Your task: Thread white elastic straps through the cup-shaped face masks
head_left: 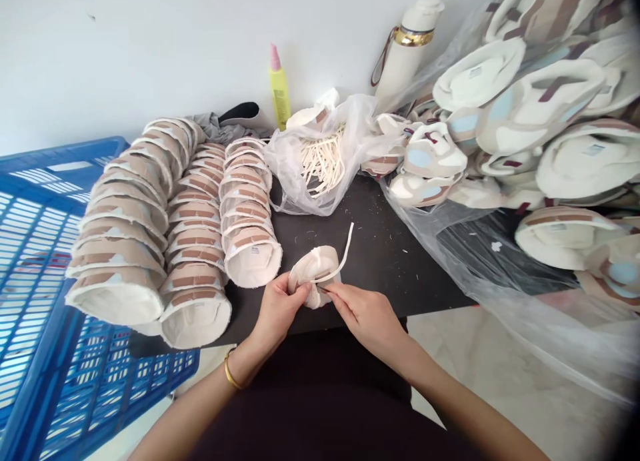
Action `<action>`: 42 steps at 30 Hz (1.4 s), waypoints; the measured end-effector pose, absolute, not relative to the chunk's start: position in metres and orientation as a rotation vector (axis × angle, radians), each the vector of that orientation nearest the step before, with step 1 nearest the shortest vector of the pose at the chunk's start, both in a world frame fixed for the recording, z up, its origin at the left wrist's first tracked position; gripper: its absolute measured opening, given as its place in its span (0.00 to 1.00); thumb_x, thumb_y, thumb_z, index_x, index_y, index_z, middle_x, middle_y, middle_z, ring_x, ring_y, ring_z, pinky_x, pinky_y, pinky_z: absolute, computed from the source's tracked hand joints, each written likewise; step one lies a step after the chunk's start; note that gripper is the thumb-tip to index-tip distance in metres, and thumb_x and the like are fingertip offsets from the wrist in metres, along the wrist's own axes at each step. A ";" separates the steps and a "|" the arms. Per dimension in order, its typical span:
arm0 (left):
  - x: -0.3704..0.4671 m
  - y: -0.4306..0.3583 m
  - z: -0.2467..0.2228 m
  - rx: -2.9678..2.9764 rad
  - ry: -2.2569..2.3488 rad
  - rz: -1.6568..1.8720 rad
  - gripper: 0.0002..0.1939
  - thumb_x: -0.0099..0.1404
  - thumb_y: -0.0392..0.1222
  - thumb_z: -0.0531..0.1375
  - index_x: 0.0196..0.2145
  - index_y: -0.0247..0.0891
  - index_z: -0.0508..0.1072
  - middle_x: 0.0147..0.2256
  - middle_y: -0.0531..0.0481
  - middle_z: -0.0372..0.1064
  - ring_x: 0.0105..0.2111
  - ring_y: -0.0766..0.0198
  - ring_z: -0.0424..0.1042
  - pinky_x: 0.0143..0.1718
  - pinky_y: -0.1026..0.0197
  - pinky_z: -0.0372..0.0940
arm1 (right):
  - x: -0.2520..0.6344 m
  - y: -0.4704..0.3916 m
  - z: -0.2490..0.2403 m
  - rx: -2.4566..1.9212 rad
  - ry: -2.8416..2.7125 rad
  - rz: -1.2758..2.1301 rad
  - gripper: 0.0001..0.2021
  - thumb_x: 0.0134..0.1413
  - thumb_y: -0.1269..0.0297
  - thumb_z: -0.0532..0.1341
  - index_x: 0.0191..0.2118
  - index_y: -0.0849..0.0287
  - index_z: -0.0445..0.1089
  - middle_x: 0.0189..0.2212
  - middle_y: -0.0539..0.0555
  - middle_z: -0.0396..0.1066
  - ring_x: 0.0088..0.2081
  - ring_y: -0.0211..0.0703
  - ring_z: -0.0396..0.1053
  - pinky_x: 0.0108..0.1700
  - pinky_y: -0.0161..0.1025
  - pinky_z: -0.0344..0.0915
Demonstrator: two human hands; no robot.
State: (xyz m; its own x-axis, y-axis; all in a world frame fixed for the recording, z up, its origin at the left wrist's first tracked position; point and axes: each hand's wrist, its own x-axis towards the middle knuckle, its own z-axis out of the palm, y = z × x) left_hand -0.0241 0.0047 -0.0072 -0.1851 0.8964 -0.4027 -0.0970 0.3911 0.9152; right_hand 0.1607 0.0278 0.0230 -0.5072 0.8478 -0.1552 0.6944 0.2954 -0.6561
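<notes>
A small cream and beige shoe upper (315, 264) is held over the front edge of the black table (373, 248). My left hand (283, 304) grips its left side, thumb on top. At its right side my right hand (363, 309) is closed, thumb and fingers pinched at the upper's edge; what they pinch is too small to tell. A white lace (347, 244) runs across the upper and sticks up beyond it, its free end in the air. Behind, a clear plastic bag (285, 156) holds a bundle of white laces (323, 161).
Three rows of nested uppers (195, 314) stand at left, beside blue crates (115, 368). Many loose uppers (565, 101) lie on plastic at right. A yellow bottle (280, 94) with a pink cap and a white flask (405, 54) stand by the wall.
</notes>
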 end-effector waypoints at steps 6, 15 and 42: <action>-0.024 0.002 -0.007 0.804 1.478 1.059 0.12 0.58 0.47 0.65 0.30 0.34 0.74 0.25 0.54 0.66 0.25 0.70 0.60 0.28 0.67 0.57 | 0.155 0.028 0.021 -1.420 -2.331 1.021 0.16 0.70 0.60 0.47 0.49 0.53 0.72 0.36 0.50 0.77 0.35 0.43 0.74 0.36 0.37 0.60; -0.022 -0.002 -0.005 0.881 1.523 1.054 0.09 0.60 0.45 0.64 0.31 0.35 0.75 0.25 0.54 0.67 0.25 0.68 0.61 0.29 0.66 0.59 | 0.148 0.025 0.026 -1.477 -2.327 1.028 0.15 0.69 0.61 0.47 0.39 0.55 0.70 0.29 0.51 0.72 0.27 0.41 0.67 0.30 0.37 0.53; -0.033 -0.013 0.004 2.391 1.389 1.175 0.18 0.67 0.26 0.53 0.53 0.36 0.68 0.29 0.48 0.70 0.27 0.63 0.63 0.27 0.63 0.63 | 0.141 0.017 0.018 -1.105 -0.638 2.586 0.20 0.50 0.48 0.62 0.25 0.54 0.51 0.14 0.37 0.42 0.16 0.27 0.32 0.16 0.30 0.32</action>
